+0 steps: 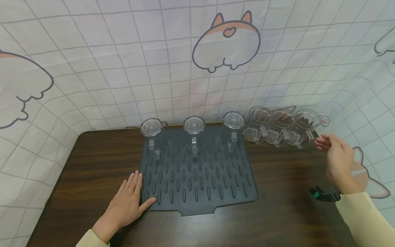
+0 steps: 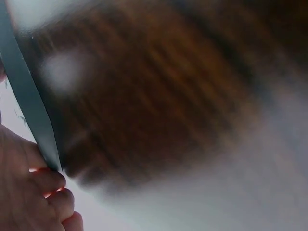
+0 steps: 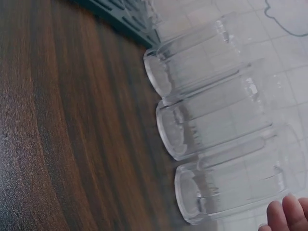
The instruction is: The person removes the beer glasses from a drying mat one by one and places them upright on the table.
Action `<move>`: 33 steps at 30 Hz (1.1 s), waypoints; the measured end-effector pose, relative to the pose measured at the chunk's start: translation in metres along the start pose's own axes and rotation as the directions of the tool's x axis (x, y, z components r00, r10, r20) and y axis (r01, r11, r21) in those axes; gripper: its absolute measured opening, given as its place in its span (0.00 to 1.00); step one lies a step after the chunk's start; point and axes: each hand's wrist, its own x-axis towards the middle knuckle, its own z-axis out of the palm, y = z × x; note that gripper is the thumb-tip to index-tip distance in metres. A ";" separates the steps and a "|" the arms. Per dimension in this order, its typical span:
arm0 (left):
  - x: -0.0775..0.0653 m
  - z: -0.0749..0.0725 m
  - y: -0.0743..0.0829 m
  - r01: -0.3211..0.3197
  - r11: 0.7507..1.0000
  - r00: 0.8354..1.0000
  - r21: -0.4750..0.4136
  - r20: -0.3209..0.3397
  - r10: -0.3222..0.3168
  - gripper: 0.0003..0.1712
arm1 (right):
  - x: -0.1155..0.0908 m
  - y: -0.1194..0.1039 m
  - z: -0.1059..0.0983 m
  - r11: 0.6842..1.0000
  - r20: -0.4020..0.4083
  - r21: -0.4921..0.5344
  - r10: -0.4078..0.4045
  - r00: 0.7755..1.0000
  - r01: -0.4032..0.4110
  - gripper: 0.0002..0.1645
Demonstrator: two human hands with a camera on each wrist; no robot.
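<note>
My left hand (image 1: 124, 206) lies with straight fingers at the left edge of a dark grey drying mat (image 1: 197, 206), thumb on its corner. In the left wrist view, fingers (image 2: 48, 187) show beside the mat's thin edge (image 2: 36, 103). Toward the right, my right hand (image 1: 337, 157) hovers with loosely bent fingers (image 3: 288, 214) beside the rightmost clear glass mug (image 1: 305, 127). It grips nothing that I can see; whether a fingertip touches the mug is unclear. Two similar upright mugs, the middle one (image 1: 281, 126) and the left one (image 1: 257, 125), stand close beside it.
On the mat's back half, three glass mugs stand upside down: one at left (image 1: 157, 137), one in the middle (image 1: 194, 135), one at right (image 1: 232, 135). A printed cloth wall (image 1: 154, 68) rises behind the dark wooden table (image 1: 92, 164). A black band (image 1: 325, 195) circles the right wrist.
</note>
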 end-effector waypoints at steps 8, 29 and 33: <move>-0.001 -0.002 -0.002 0.004 1.000 1.000 0.002 0.004 -0.004 0.59 | -0.007 -0.006 0.007 0.989 0.032 0.130 -0.074 0.997 0.069 0.14; 0.002 -0.001 -0.001 -0.005 1.000 1.000 0.006 0.017 0.005 0.58 | -0.065 -0.022 0.053 0.890 0.427 0.278 -0.453 0.783 0.363 0.22; 0.002 0.000 -0.001 -0.006 1.000 1.000 0.000 0.013 0.006 0.58 | -0.074 -0.016 0.064 0.857 0.511 0.398 -0.504 0.697 0.328 0.23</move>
